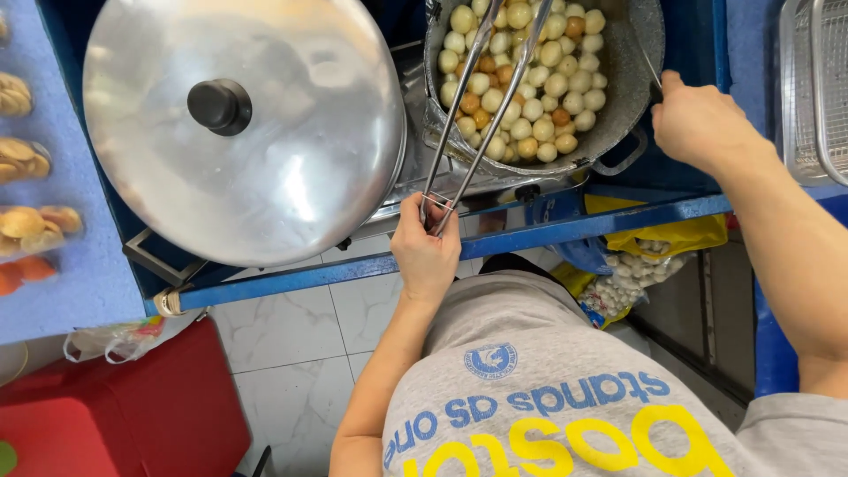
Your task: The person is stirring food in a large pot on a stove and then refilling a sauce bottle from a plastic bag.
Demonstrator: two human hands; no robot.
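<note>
— What is held, and how does it look?

— Long metal tongs point(481, 97) are gripped at the hinged end by the left hand point(426, 252), just below the middle of the frame, with the fingers curled tightly round the hinge. Two thin, bright steel arms are seen running up and to the right; they are spread narrowly and laid across the pan point(632, 62) at upper centre-right. The tips are cut off by the top edge. The pan is filled with small round balls point(556, 84), mostly pale cream, a few browned orange.

— And the other hand?

— The right hand point(698, 119) is closed at the pan's right rim on a thin metal piece; what that piece is cannot be told.

— Edges and room?

— The pan is bounded on the left by a large domed metal lid point(291, 168) with a black knob, set just beside it. A blue frame rail point(495, 243) is crossed by the left wrist. A wire rack point(817, 88) is noted at the far right edge. White floor tiles point(291, 353) are seen below the rail, with a red box point(124, 411) at lower left.
</note>
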